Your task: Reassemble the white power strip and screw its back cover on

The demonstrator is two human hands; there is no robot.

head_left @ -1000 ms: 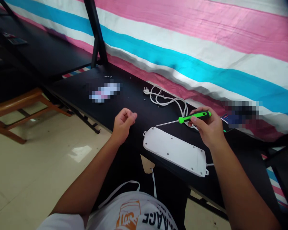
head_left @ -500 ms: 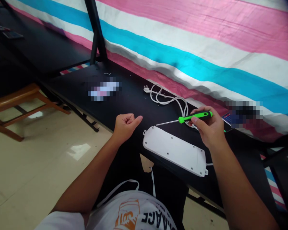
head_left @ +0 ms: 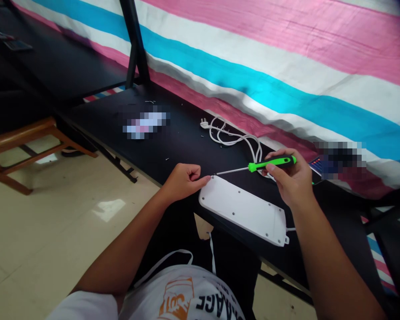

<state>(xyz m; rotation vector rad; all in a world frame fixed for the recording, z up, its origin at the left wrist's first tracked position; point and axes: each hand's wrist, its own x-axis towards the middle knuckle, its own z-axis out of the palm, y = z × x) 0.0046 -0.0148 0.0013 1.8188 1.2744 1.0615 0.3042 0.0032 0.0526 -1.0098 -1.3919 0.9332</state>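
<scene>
Blk table [head_left: 186, 142] in front of me, striped sheet [head_left: 240, 66] behind it. My R hand [head_left: 291, 178] grips grn/blk screwdriver [head_left: 271, 163], tip by the near-L-hand end of the wht power strip [head_left: 243, 209], which lies btwn my hands, screw holes up. L hand [head_left: 185, 180]: fingers curled, thumb out at the strip's corner; can't tell if it holds anything. Wht cord w/ plug [head_left: 230, 138] lies loosely coiled beyond, btwn hands.

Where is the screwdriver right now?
In the head view, the screwdriver is in the right hand, right of center, its tip by the far left corner of the white power strip.
</scene>
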